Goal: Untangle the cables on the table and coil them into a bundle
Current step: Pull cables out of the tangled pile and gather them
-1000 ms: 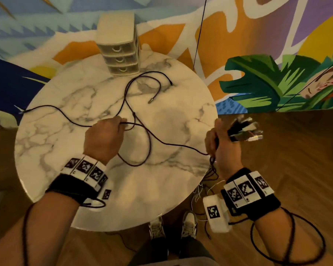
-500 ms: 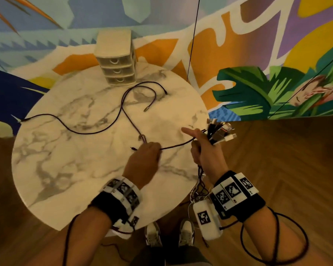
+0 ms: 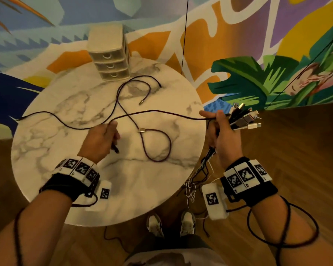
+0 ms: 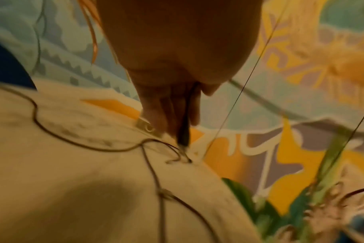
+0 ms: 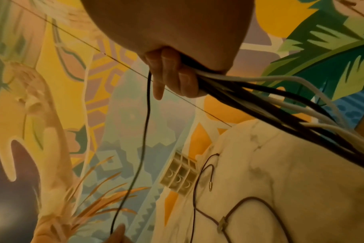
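Cables (image 3: 240, 120) are gripped as a bunch in the right hand (image 3: 222, 137) just past the table (image 3: 46, 150) rim, their plugs fanning beyond the knuckles, while one black cable (image 3: 161, 112) spans from that hand's fingers to the left hand (image 3: 100, 143), curled around it above the tabletop, near a loose looped cable (image 3: 158, 148).

Dim, warm yellowish light; both wrist views motion-blurred (edges bowed by wide-angle distortion).
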Motion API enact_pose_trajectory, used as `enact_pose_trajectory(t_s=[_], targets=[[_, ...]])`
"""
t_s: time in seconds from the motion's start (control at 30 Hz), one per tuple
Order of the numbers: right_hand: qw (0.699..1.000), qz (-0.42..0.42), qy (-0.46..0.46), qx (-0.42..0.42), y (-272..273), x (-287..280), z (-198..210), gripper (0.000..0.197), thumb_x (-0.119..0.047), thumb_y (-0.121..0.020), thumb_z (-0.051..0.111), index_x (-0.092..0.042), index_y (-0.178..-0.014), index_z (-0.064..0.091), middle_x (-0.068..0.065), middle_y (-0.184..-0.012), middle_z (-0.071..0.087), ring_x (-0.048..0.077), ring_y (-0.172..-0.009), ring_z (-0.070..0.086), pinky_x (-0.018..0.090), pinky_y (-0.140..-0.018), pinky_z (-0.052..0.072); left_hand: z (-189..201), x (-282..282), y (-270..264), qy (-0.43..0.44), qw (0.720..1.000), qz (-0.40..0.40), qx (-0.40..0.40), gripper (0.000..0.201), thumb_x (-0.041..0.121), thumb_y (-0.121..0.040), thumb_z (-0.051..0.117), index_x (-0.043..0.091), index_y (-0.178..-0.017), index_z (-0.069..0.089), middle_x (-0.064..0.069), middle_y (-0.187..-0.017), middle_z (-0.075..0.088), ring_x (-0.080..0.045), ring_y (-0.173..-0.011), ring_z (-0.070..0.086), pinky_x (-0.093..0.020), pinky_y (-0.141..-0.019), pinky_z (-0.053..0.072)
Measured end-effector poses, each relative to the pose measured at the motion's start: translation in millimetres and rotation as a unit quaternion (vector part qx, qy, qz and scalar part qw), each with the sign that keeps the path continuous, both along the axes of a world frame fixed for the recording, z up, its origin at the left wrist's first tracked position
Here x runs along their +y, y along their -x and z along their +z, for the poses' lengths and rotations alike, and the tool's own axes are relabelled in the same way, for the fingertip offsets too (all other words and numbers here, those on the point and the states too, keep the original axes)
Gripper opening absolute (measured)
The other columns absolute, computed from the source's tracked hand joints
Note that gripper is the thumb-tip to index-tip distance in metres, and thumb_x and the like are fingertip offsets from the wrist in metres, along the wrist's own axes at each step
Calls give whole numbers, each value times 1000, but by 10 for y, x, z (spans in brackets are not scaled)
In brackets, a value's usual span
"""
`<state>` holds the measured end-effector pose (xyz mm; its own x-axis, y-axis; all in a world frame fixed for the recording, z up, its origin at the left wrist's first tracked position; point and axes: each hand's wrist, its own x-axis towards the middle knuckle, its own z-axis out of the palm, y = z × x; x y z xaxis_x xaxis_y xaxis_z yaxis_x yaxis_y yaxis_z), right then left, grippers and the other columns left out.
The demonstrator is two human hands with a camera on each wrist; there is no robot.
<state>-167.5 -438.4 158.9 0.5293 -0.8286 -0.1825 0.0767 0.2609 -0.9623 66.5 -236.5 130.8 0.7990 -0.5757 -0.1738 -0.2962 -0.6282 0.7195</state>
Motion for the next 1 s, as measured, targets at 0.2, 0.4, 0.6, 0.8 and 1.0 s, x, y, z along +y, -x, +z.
enact_pose_trajectory(t_s=[0.2, 0.4, 0.6, 0.8, 1.0], targets=[[998, 5, 43, 38, 261, -222, 2, 50, -40, -101, 34, -9, -95, 72, 3, -48, 25, 19, -44, 17, 39, -49, 11, -325, -22, 1213, -279, 862, -327, 268, 43, 46, -96, 44, 16, -73, 65, -8, -71, 64, -16, -56, 55, -27, -50, 43], [989, 69, 72, 109, 675, -215, 36, 48, -32, -102, 33, -6, -91, 72, -3, -40, 30, 12, -36, 21, 21, -39, 19, -248, -686, 1596, -78, 930, -356, 31, 63, 53, -86, 56, 31, -140, 33, 6, -131, 42, -5, -81, 50, -22, -77, 42], [991, 31, 60, 119, 1045, -230, -40, 49, -34, -102, 34, -3, -94, 72, -5, -38, 31, 10, -35, 23, 20, -40, 22, 71, -1429, 2057, 150, 908, -355, 164, 13, 26, -96, 51, 37, -92, 57, 12, -73, 59, 1, -59, 53, -19, -60, 43], [987, -43, 77, 134, 1421, -420, -52, 59, -50, -99, 33, -8, -79, 70, -4, -42, 31, 16, -39, 23, 29, -43, 20, -358, -1386, 2095, 146, 942, -298, 50, 34, 41, -97, 39, 23, -71, 51, 7, -63, 54, -10, -59, 52, -32, -59, 42], [990, -50, 75, 106, 1612, -493, 43, 57, -40, -102, 29, -7, -73, 65, -2, -42, 33, 15, -37, 25, 29, -42, 22, -977, -1293, 2071, -213, 909, -358, -2, 34, 20, -92, 47, 16, -125, 46, -6, -130, 40, -29, -110, 53, -42, -95, 43]])
